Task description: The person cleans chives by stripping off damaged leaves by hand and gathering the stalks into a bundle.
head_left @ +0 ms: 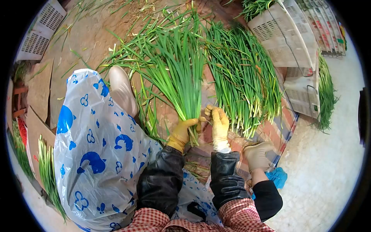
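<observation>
In a yellow glove, my left hand is wrapped round the pale stem ends of a bunch of garlic chives, whose green leaves fan out away from me. Just right of the stems, my right hand, also gloved in yellow, has its fingers curled in a pinch. Whatever lies between those fingertips is too small to make out. A wide pile of garlic chives lies to the right, stem ends towards me. Loose chives are strewn on the left, partly under the held bunch.
White plastic crates stand at the upper right, with another crate at the upper left. More chives lie at the lower left. A plastic apron with blue prints covers my left leg. A blue crumpled item rests near my right boot.
</observation>
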The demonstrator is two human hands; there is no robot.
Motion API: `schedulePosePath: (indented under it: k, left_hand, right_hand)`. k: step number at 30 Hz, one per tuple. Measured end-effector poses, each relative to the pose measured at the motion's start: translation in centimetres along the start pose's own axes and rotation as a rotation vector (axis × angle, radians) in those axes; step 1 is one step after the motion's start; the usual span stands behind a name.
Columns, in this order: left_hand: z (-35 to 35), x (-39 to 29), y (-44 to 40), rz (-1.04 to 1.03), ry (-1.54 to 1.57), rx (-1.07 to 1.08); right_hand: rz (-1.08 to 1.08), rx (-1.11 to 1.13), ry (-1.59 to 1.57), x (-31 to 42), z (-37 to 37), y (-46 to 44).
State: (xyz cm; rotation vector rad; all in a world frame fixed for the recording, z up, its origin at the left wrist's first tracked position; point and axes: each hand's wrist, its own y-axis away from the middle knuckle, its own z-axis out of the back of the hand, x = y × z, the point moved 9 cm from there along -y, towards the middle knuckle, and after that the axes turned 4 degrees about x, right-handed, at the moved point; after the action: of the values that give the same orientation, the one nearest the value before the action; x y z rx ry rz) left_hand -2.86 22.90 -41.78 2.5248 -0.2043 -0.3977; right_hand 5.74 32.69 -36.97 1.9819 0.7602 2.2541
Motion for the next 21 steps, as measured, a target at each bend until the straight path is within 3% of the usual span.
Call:
schedulePosePath:
  k: [6, 9, 11, 14, 17, 18, 20, 21]
  left_hand:
    - [-1.8, 0.6, -0.5, -0.014, -0.034, 0.077]
    - [-1.5, 0.7, -0.6, -0.009, -0.098, 0.134]
    - [-2.1, 0.9, -0.6, 0.006, -0.165, 0.196]
    - [-1.5, 0.8, -0.5, 0.024, -0.150, 0.056]
    - [-2.5, 1.8, -0.5, 0.126, -0.080, 0.215]
    - [-2.7, 1.5, -0.4, 0.111, -0.130, 0.219]
    - [-2.8, 1.6, -0.4, 0.110, -0.171, 0.210]
    - [-2.6, 0.9, -0.6, 0.004, -0.214, 0.173]
  right_hand:
    - [0.286, -0.084, 0.034, 10.0, -1.6, -2.9]
    - [0.216, -0.083, -0.029, 14.3, -3.6, -5.1]
    - [0.328, -0.109, 0.158, 16.0, -3.5, -8.5]
    - [0.310, -0.110, 0.361, 17.4, -4.1, -13.1]
    - [0.283, -0.213, 0.797, 18.0, -4.1, -16.5]
    - [0.166, -0.094, 0.744, 16.6, -4.2, -18.0]
    - [0.208, -0.104, 0.860, 16.7, -3.7, -20.0]
    - [0.248, -0.114, 0.976, 16.7, -3.9, -19.5]
